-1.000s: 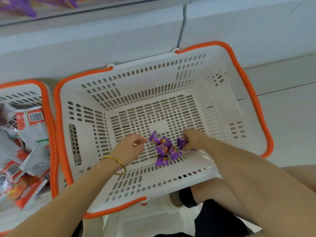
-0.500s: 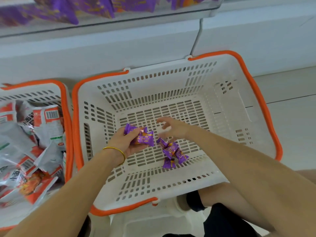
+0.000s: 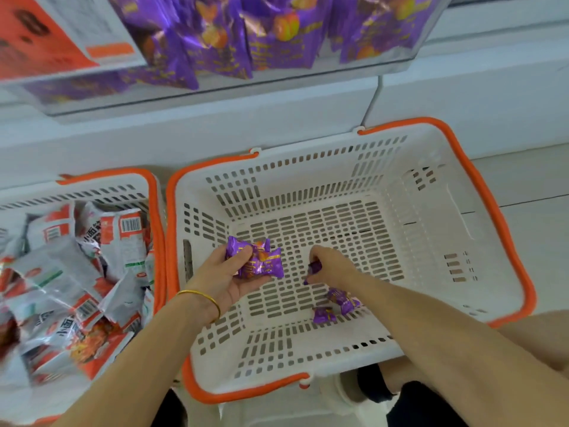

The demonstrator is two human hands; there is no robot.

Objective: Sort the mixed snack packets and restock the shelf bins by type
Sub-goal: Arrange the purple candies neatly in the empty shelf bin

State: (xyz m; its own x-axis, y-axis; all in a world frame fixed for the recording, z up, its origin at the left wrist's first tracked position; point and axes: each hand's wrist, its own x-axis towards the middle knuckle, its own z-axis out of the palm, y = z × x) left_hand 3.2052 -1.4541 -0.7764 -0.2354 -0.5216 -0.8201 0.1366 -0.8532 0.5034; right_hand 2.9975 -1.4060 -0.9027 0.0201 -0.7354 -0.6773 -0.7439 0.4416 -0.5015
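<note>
While the left hand (image 3: 229, 272) keeps its fingers and thumb curled round a small bunch of purple packets (image 3: 257, 261), as it did half a second earlier, the right hand (image 3: 334, 268) has changed: then spread open above the pile, it now pinches a single purple packet (image 3: 314, 268), held just above the basket floor. The pile beneath it is smaller than before. The view has also tilted upward, and more of the shelf now shows. A gold bracelet (image 3: 200, 295) circles the left wrist.

Containers. The white basket (image 3: 308, 167), slotted and rimmed in orange, holds only the few loose packets (image 3: 338, 303), which lie together on its floor near the front wall, just beside the right forearm. A second basket (image 3: 92, 192) of the same kind stands touching its left side and is heaped with red-and-white packets (image 3: 92, 272), some showing barcodes. Above both, a clear shelf bin (image 3: 215, 97) contains larger purple bags (image 3: 261, 35) standing side by side.
</note>
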